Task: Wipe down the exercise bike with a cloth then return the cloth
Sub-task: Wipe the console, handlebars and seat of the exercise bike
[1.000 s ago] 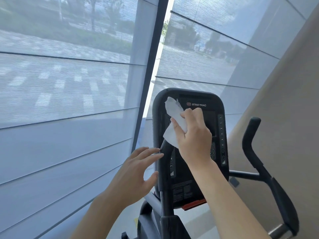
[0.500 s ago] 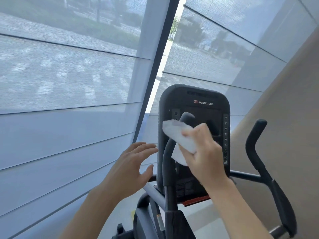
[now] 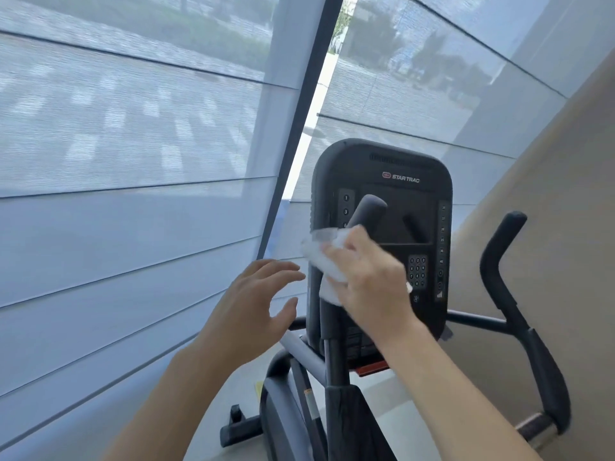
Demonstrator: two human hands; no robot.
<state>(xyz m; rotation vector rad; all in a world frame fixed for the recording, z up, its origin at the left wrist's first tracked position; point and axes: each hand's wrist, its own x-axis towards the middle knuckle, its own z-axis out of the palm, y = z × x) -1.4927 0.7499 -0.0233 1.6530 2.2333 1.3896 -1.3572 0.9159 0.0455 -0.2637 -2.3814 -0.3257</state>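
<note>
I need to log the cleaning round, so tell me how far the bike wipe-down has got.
Done: nothing can be confirmed clean from this view. In hand: the right hand grips the white cloth against the near handlebar in front of the Star Trac console; the left hand hovers open beside it. Left: the right-side handlebar, the lower frame, and returning the cloth.
</note>
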